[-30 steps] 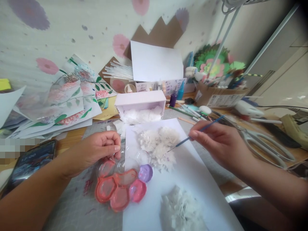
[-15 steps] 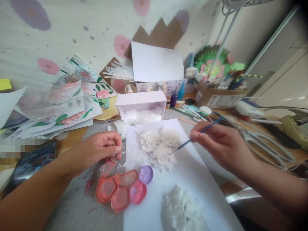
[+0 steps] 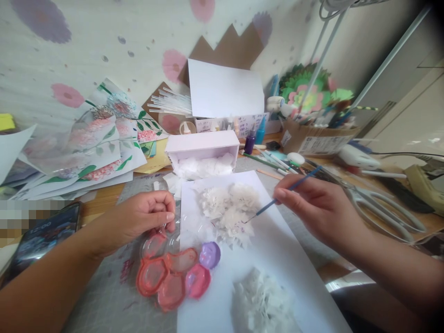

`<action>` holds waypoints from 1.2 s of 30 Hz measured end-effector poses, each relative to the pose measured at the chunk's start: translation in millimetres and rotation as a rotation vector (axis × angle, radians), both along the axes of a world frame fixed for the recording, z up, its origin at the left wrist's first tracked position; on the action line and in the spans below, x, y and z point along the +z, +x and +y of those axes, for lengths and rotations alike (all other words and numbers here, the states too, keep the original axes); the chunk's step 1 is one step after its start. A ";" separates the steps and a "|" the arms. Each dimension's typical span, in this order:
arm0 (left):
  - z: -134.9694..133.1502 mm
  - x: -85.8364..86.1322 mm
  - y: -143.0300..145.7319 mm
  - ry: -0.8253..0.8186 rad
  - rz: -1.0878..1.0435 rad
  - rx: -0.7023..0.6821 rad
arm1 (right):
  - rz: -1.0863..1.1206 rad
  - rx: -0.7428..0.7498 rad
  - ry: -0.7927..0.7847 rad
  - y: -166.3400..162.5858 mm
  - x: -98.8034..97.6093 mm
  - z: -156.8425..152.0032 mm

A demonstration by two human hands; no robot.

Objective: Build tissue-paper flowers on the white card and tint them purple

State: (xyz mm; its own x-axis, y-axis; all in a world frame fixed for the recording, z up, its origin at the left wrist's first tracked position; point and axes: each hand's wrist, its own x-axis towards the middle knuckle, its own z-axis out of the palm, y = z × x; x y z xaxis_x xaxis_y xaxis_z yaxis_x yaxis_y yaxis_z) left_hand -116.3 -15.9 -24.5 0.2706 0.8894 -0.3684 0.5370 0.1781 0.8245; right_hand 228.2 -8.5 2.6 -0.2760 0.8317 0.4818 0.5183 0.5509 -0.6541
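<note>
My right hand (image 3: 319, 210) pinches a thin blue paintbrush (image 3: 282, 195), whose tip touches a cluster of white tissue-paper flowers (image 3: 229, 210) on a white sheet (image 3: 277, 249). My left hand (image 3: 138, 219) is curled, with its fingers on the rim of a clear flower-shaped paint palette (image 3: 173, 273) holding pink, red and purple paint. Another white paper flower (image 3: 260, 303) lies nearer on the sheet.
A white box of tissue (image 3: 203, 155) stands behind the sheet. Painted flower papers (image 3: 93, 148) pile up at the left, and a phone (image 3: 45, 236) lies near my left forearm. Scissors (image 3: 381, 210), pens (image 3: 274, 162), small bottles (image 3: 249, 141) and a cardboard box (image 3: 319, 138) crowd the right.
The brush tip has shifted slightly left and down on the tissue flowers. My left hand stays on the palette, which has barely moved.
</note>
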 end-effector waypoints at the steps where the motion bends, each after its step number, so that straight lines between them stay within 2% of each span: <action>1: 0.2 0.4 1.0 0.001 0.000 0.000 | 0.012 -0.001 0.000 -0.1 0.5 0.5; 11: -0.6 3.4 3.4 -0.015 -0.004 -0.004 | -0.009 0.047 0.010 -3.9 -0.5 -2.3; 16: -1.0 2.3 3.4 -0.021 -0.015 -0.003 | -0.009 0.018 0.034 -2.4 1.3 -2.2; 36: 0.6 5.5 7.5 -0.048 -0.011 -0.013 | -0.019 0.051 0.007 -1.1 2.7 -1.9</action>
State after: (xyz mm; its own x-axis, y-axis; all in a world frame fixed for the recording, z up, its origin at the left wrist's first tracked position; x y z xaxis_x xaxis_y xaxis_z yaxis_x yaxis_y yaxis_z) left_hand -108.9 -15.3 -19.0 0.2866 0.8671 -0.4075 0.5306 0.2105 0.8211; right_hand 227.1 -10.4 5.3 -0.3271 0.8132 0.4814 0.5019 0.5811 -0.6406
